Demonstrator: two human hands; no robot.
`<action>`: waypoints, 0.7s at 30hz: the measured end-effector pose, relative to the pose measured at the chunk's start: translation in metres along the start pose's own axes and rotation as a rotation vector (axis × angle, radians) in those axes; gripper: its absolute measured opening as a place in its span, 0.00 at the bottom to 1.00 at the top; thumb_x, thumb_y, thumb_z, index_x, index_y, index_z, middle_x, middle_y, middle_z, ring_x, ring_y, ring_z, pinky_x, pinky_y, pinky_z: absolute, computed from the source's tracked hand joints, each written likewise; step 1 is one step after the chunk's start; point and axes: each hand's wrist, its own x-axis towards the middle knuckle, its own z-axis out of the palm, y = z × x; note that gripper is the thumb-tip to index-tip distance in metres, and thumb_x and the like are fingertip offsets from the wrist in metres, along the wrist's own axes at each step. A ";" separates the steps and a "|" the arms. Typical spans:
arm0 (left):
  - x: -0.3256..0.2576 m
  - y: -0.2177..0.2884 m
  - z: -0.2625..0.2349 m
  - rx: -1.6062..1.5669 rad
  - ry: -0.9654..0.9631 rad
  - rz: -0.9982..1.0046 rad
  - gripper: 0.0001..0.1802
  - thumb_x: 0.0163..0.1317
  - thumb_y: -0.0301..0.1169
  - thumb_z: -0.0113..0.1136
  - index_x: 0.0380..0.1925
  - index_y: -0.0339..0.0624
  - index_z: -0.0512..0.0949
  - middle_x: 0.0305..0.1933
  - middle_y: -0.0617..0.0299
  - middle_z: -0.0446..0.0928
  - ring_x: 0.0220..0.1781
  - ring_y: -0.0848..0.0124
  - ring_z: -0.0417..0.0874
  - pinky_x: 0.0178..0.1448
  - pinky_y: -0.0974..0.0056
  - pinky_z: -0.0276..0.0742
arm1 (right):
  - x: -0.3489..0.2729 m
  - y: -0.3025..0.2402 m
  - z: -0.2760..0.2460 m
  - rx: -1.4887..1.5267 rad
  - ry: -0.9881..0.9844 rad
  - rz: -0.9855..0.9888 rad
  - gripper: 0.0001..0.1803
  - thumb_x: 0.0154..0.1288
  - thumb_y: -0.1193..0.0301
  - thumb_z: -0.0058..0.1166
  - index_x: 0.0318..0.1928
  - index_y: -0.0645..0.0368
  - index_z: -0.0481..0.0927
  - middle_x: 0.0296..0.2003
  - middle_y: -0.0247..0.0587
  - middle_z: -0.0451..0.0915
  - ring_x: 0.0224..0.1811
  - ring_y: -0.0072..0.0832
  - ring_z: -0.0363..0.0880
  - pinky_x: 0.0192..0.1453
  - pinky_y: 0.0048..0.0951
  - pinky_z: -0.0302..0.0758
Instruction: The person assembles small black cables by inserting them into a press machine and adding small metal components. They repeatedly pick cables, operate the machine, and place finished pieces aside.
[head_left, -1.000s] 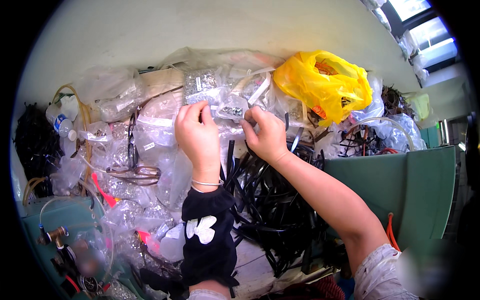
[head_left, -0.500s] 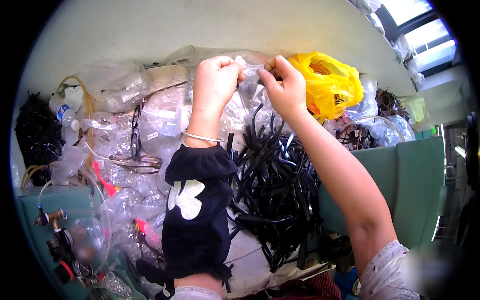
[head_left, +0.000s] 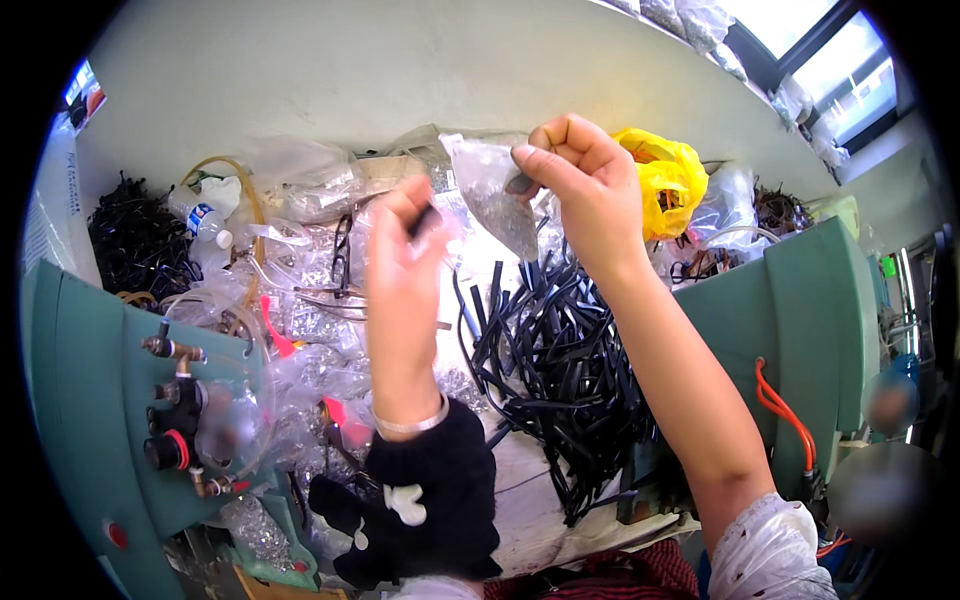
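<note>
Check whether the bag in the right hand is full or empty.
Not empty: the bag in the right hand shows grey, speckled contents through its clear side. Cannot tell how full.

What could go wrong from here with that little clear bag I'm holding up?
Only your right hand seems to grip the clear bag, so a slip could drop it, perhaps onto the black strips. I can't tell whether it's sealed; if it isn't, its contents might spill. Set down, it could get mixed up with the clear bags on the left.
</note>
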 end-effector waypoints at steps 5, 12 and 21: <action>-0.053 -0.010 0.031 -0.021 -0.079 -0.025 0.50 0.57 0.19 0.71 0.76 0.40 0.52 0.69 0.50 0.67 0.64 0.68 0.76 0.62 0.64 0.77 | -0.053 -0.035 0.024 -0.439 -0.079 -0.135 0.06 0.59 0.74 0.63 0.32 0.62 0.78 0.21 0.38 0.80 0.24 0.21 0.78 0.32 0.26 0.74; -0.081 0.023 0.003 -0.452 -0.086 -0.236 0.32 0.59 0.16 0.62 0.65 0.32 0.66 0.56 0.51 0.79 0.54 0.58 0.85 0.45 0.63 0.83 | -0.142 -0.104 0.020 -0.075 0.155 -0.138 0.06 0.71 0.73 0.53 0.46 0.60 0.76 0.30 0.34 0.79 0.31 0.25 0.79 0.41 0.31 0.78; -0.120 0.061 -0.002 -0.481 -0.364 -0.247 0.33 0.58 0.15 0.55 0.66 0.30 0.64 0.59 0.45 0.78 0.57 0.52 0.84 0.47 0.61 0.84 | -0.229 -0.183 0.004 0.794 0.034 -1.009 0.19 0.73 0.61 0.54 0.23 0.52 0.72 0.15 0.27 0.74 0.19 0.19 0.75 0.34 0.26 0.84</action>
